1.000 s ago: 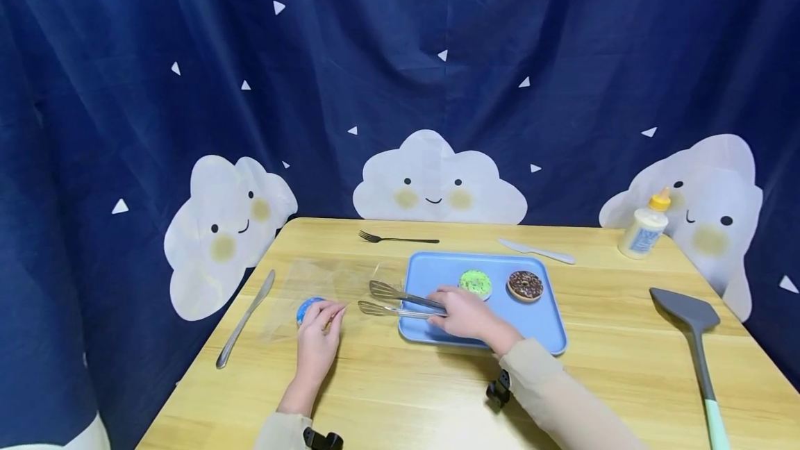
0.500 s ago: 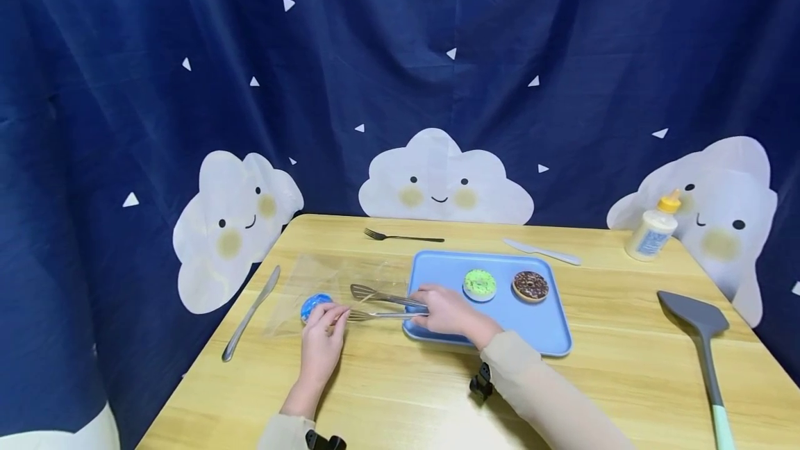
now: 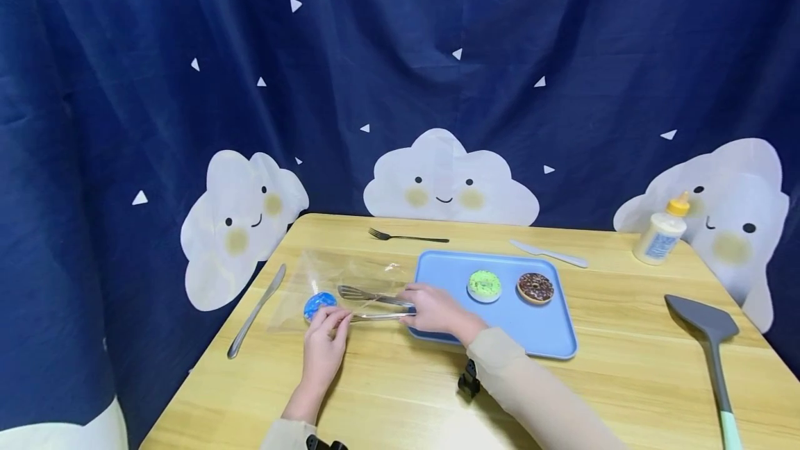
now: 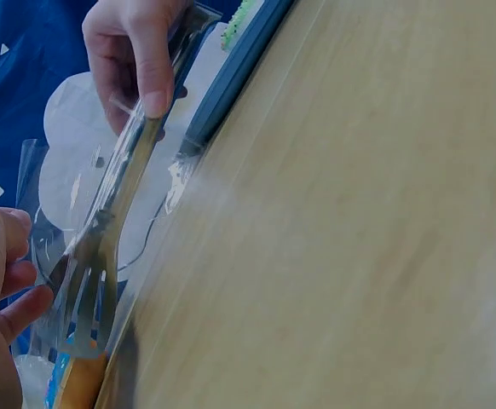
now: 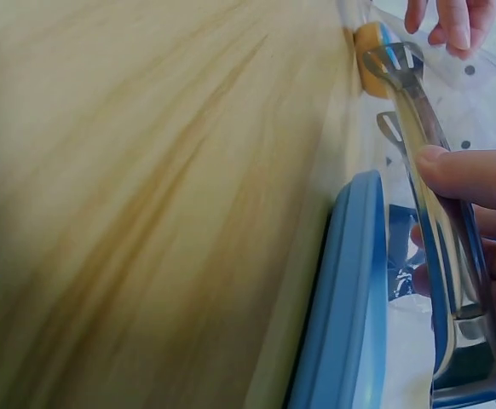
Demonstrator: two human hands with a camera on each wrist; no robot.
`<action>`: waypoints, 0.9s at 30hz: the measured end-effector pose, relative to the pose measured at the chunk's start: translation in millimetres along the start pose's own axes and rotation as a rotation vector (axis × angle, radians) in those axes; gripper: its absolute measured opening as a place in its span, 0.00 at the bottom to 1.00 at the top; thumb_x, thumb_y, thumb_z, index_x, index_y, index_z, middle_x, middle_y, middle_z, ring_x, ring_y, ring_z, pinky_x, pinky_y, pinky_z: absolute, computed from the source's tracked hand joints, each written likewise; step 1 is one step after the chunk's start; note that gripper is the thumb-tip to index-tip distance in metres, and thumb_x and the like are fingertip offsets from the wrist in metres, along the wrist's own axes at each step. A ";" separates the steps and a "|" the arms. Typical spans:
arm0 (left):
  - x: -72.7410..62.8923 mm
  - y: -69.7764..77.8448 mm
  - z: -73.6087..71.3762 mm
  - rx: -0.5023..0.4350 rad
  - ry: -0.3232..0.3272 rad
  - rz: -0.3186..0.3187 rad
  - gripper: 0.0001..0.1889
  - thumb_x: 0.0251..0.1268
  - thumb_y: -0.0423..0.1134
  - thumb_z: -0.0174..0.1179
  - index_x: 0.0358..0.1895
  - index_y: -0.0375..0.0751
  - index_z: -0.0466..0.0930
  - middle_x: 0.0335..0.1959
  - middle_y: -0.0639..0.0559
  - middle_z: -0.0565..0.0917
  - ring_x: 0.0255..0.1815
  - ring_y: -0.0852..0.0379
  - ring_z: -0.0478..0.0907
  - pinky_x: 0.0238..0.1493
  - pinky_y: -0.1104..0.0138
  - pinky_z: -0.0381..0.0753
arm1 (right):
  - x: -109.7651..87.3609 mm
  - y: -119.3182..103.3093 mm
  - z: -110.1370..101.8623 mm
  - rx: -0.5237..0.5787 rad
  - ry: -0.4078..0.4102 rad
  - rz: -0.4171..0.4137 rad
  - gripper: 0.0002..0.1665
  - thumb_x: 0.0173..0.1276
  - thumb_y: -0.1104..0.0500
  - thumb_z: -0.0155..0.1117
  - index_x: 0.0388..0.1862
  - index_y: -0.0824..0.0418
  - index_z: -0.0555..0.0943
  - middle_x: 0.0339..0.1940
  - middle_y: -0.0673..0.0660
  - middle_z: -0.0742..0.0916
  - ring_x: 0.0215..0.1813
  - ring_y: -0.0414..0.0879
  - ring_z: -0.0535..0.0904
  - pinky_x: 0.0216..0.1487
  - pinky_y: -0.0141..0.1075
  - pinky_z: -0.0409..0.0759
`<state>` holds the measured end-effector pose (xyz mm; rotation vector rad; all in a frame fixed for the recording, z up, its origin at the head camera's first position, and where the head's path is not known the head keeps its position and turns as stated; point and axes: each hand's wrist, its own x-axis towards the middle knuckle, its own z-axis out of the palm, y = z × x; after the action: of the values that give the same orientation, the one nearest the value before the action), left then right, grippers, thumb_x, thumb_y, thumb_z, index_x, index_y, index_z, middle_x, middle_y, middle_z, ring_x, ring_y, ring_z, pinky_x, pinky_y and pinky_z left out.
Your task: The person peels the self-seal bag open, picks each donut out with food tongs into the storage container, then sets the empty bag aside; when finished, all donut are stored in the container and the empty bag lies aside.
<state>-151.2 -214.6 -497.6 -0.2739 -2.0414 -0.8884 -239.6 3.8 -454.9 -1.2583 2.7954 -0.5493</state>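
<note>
A clear plastic bag [image 3: 306,276] lies left of the blue tray [image 3: 519,339], and a blue-iced donut [image 3: 319,302] shows within its outline. My left hand [image 3: 325,342] pinches the bag's near edge beside this donut. Metal tongs [image 3: 381,297] with slotted ends are gripped in my right hand [image 3: 435,309], thumb on one arm, as the right wrist view shows. The tongs' arms stand apart and reach into the bag, their slotted ends [image 4: 86,298] close to the donut's tan side [image 4: 82,383]. Fingers of my left hand partly cover the donut in the head view.
On the tray sit a green-iced donut [image 3: 484,286] and a chocolate donut [image 3: 535,288]. Around it lie a black fork [image 3: 409,237], a light knife [image 3: 550,253], a metal knife [image 3: 257,311] at left and a grey spatula [image 3: 706,318] at right. A yellow-capped bottle [image 3: 661,236] stands at the back right.
My right hand has moved left from over the tray, carrying the tongs deeper into the bag, closer to the blue donut. My left hand keeps its place on the bag. The head view has shifted slightly.
</note>
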 end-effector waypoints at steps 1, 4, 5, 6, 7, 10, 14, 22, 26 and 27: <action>-0.6 0.0 -0.3 0.003 0.002 -0.003 0.07 0.48 0.20 0.66 0.30 0.33 0.84 0.32 0.49 0.80 0.31 0.56 0.78 0.33 0.79 0.77 | 1.2 -0.7 1.2 -0.002 0.001 -0.002 0.28 0.60 0.49 0.66 0.58 0.58 0.76 0.60 0.59 0.77 0.63 0.54 0.70 0.62 0.48 0.67; -2.9 -0.3 -1.2 0.017 0.006 -0.002 0.08 0.46 0.20 0.67 0.30 0.33 0.84 0.32 0.48 0.80 0.29 0.57 0.78 0.31 0.79 0.78 | 4.2 -3.0 4.2 -0.006 0.003 -0.019 0.29 0.59 0.49 0.66 0.58 0.59 0.76 0.58 0.58 0.78 0.61 0.53 0.71 0.61 0.47 0.69; -3.6 -0.4 -1.5 0.021 0.004 -0.008 0.08 0.46 0.20 0.67 0.30 0.34 0.84 0.32 0.49 0.80 0.30 0.57 0.78 0.31 0.79 0.77 | 5.0 -3.7 5.1 -0.007 0.002 -0.023 0.29 0.59 0.48 0.66 0.58 0.58 0.76 0.58 0.58 0.78 0.60 0.52 0.72 0.61 0.46 0.69; -4.2 -0.6 -1.5 0.026 0.002 -0.005 0.08 0.45 0.20 0.67 0.29 0.34 0.84 0.32 0.49 0.80 0.29 0.57 0.78 0.31 0.79 0.77 | 5.7 -4.2 5.9 -0.008 0.001 -0.027 0.29 0.59 0.48 0.66 0.58 0.58 0.76 0.57 0.57 0.78 0.59 0.52 0.72 0.60 0.46 0.70; -4.6 -0.8 -1.6 0.026 -0.001 -0.008 0.08 0.46 0.20 0.67 0.29 0.34 0.84 0.32 0.49 0.80 0.30 0.57 0.78 0.31 0.79 0.77 | 6.3 -4.8 6.5 -0.009 0.000 -0.029 0.29 0.59 0.48 0.66 0.58 0.58 0.76 0.57 0.57 0.79 0.59 0.51 0.73 0.59 0.45 0.71; -4.9 -1.4 -0.8 0.028 -0.011 -0.003 0.07 0.46 0.21 0.67 0.29 0.34 0.84 0.32 0.48 0.80 0.30 0.57 0.78 0.32 0.79 0.77 | 8.1 -5.9 8.5 -0.011 0.001 -0.027 0.29 0.59 0.48 0.66 0.58 0.57 0.76 0.57 0.56 0.79 0.58 0.51 0.73 0.58 0.45 0.72; -4.7 -1.8 0.1 0.019 -0.012 -0.006 0.08 0.46 0.21 0.67 0.30 0.34 0.84 0.32 0.49 0.80 0.30 0.57 0.78 0.31 0.79 0.77 | 9.7 -6.2 10.8 -0.016 0.005 -0.024 0.29 0.59 0.48 0.66 0.58 0.57 0.76 0.58 0.57 0.78 0.59 0.51 0.73 0.59 0.46 0.71; -4.3 -2.2 1.5 -0.005 -0.018 -0.017 0.08 0.46 0.20 0.67 0.30 0.34 0.84 0.33 0.49 0.79 0.29 0.58 0.79 0.28 0.80 0.77 | 8.9 -3.0 12.8 0.009 0.019 -0.021 0.27 0.61 0.49 0.65 0.58 0.58 0.76 0.58 0.58 0.78 0.60 0.52 0.72 0.60 0.47 0.70; -4.7 -4.4 1.3 0.012 -0.012 -0.015 0.09 0.46 0.20 0.67 0.31 0.34 0.84 0.33 0.50 0.80 0.29 0.57 0.79 0.27 0.80 0.77 | 8.2 -3.0 11.8 0.002 0.033 -0.027 0.26 0.61 0.50 0.65 0.57 0.58 0.77 0.57 0.57 0.79 0.59 0.51 0.73 0.59 0.46 0.71; -4.7 -4.8 0.9 0.020 -0.007 -0.018 0.08 0.46 0.21 0.67 0.31 0.35 0.84 0.33 0.50 0.80 0.29 0.57 0.79 0.27 0.80 0.77 | 8.0 -2.8 11.7 -0.002 0.037 -0.029 0.26 0.61 0.50 0.65 0.57 0.58 0.77 0.57 0.57 0.79 0.59 0.51 0.73 0.59 0.45 0.72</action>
<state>-151.2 -216.8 -504.0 -0.2484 -2.0616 -0.8789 -241.0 -7.3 -464.0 -1.3047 2.8117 -0.5774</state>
